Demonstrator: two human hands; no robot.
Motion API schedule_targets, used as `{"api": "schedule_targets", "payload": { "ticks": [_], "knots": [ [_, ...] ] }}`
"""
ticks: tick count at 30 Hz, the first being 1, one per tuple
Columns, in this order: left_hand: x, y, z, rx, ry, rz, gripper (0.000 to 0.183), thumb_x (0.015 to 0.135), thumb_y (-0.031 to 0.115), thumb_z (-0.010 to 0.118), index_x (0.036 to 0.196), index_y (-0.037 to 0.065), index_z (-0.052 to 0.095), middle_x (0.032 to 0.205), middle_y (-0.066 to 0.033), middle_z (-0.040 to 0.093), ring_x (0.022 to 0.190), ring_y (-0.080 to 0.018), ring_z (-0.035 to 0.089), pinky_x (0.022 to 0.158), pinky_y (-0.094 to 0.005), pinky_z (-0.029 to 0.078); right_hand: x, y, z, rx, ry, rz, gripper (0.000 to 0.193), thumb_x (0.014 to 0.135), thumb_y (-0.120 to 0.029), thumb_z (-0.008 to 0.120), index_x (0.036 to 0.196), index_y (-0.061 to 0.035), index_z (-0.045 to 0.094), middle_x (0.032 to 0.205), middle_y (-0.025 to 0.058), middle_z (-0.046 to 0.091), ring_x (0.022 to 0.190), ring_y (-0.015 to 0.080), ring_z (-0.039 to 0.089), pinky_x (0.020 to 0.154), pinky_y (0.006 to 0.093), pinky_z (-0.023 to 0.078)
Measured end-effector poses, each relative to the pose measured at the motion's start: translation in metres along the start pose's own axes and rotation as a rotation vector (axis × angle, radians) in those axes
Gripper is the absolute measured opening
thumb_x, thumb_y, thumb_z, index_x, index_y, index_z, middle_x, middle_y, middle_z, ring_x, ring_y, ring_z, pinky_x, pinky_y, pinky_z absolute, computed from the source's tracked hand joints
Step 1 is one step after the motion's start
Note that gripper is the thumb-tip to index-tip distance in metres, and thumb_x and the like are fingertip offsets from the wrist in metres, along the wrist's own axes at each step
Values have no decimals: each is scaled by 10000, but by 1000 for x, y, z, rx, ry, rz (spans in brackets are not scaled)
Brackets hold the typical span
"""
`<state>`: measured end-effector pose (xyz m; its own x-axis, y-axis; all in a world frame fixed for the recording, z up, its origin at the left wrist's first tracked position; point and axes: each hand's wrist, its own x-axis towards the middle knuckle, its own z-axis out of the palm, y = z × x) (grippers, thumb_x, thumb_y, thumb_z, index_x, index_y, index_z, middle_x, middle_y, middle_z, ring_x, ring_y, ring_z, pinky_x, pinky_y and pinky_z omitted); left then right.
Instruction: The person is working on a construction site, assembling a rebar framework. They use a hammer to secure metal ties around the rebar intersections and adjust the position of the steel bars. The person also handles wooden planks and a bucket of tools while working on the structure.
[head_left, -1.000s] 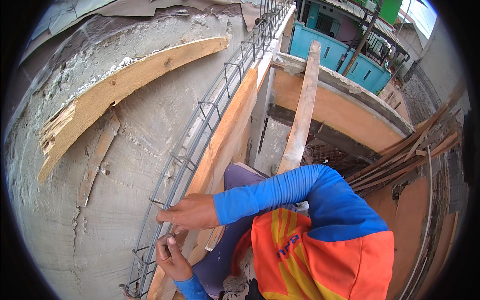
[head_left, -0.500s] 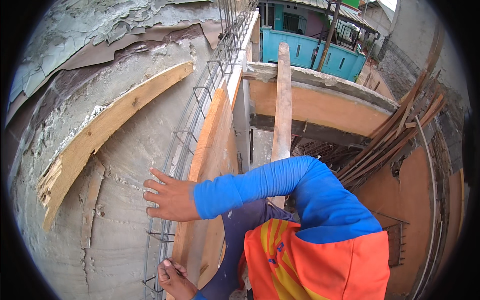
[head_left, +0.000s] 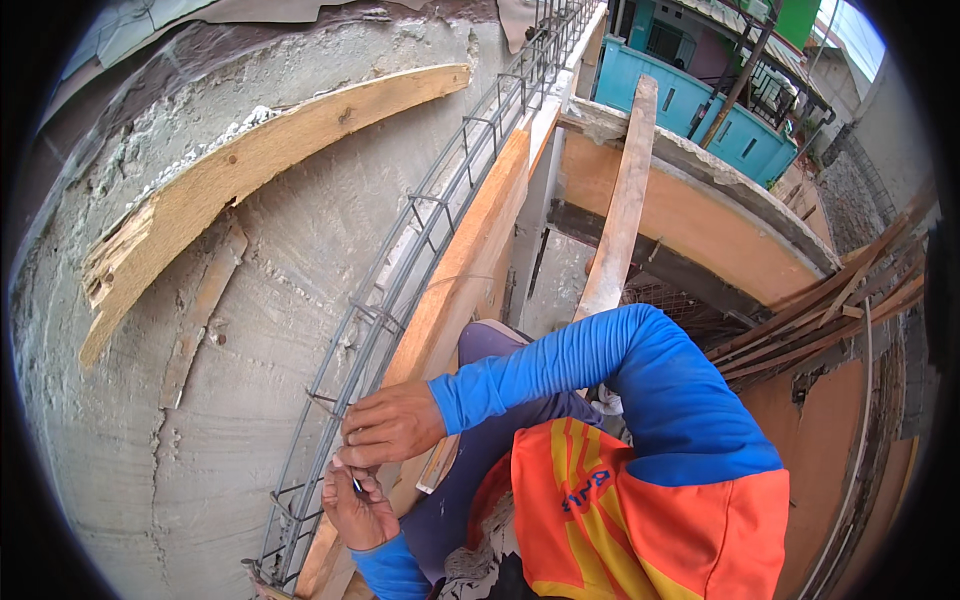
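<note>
Both hands low and left of centre, close together at the rebar cage (head_left: 378,312); cage runs diagonally from lower left to top centre, between the rough grey wall (head_left: 300,270) and the orange-brown plank (head_left: 465,240); left hand (head_left: 360,503) lower, palm side partly up, fingers curled in, grip closed on a small dark piece (head_left: 357,486), too small to identify; right hand (head_left: 392,425) just above it, back of hand up, fingers bent down toward the left fingertips; its fingertips are hidden, so can't tell how far that grip is open or if it has hold of anything; can't tell if either hand touches the steel; a thin wire (head_left: 458,278) loops over the plank, well up from the hands.

Around: board with a splintered end (head_left: 240,172) against the grey wall, narrow strip (head_left: 205,315) below it; pale board (head_left: 622,205) spans toward an orange-painted beam (head_left: 690,222); loose timber pile (head_left: 850,295) at right; turquoise wall (head_left: 680,100) beyond.
</note>
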<state>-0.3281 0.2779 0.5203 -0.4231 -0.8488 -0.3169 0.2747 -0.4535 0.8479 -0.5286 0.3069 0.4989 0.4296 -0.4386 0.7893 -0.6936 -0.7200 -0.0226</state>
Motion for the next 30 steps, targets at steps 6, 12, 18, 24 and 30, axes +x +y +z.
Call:
{"api": "schedule_targets", "payload": {
  "ticks": [6, 12, 18, 24, 30],
  "knots": [
    [-1, -8, -5, 238, -41, 267, 172, 1034, 230, 567, 967, 73, 586, 768, 15, 523, 673, -46, 476, 528, -192, 356, 27, -12, -17, 30, -229, 103, 161, 868, -114, 633, 964, 1, 574, 748, 69, 570, 832, 263, 655, 659, 351, 532],
    [-7, -8, 7, 514, 32, 721, 284, 1032, 319, 568, 1013, 37, 588, 826, -23, 526, 763, -105, 517, 631, -233, 439, 49, -18, -56, 715, -196, 719, 249, 887, -119, 681, 1026, 43, 552, 844, 122, 668, 703, 264, 696, 596, 337, 548],
    [6, 10, -7, 706, -155, 931, 322, 977, 319, 658, 1043, 6, 619, 951, -76, 589, 789, -127, 553, 683, -264, 476, 33, -25, -59, 1726, -88, 1202, 289, 953, -181, 696, 1070, 40, 553, 907, 113, 686, 700, 133, 684, 539, 238, 553],
    [-7, 30, 5, 686, -317, 711, 200, 964, 199, 653, 998, 6, 613, 841, -60, 584, 705, -106, 537, 611, -243, 434, 33, -40, -65, 1677, -134, 1234, 292, 981, -247, 645, 1041, 27, 562, 883, 119, 679, 677, 145, 650, 559, 274, 520],
    [-11, 43, 8, 497, -72, 379, 135, 975, 110, 640, 1041, 9, 580, 772, -25, 585, 601, -71, 513, 538, -212, 412, 0, -42, -60, 17, -241, 551, 243, 1007, -291, 602, 1085, -63, 570, 752, 81, 607, 664, 173, 645, 549, 323, 499]
  ]
}}
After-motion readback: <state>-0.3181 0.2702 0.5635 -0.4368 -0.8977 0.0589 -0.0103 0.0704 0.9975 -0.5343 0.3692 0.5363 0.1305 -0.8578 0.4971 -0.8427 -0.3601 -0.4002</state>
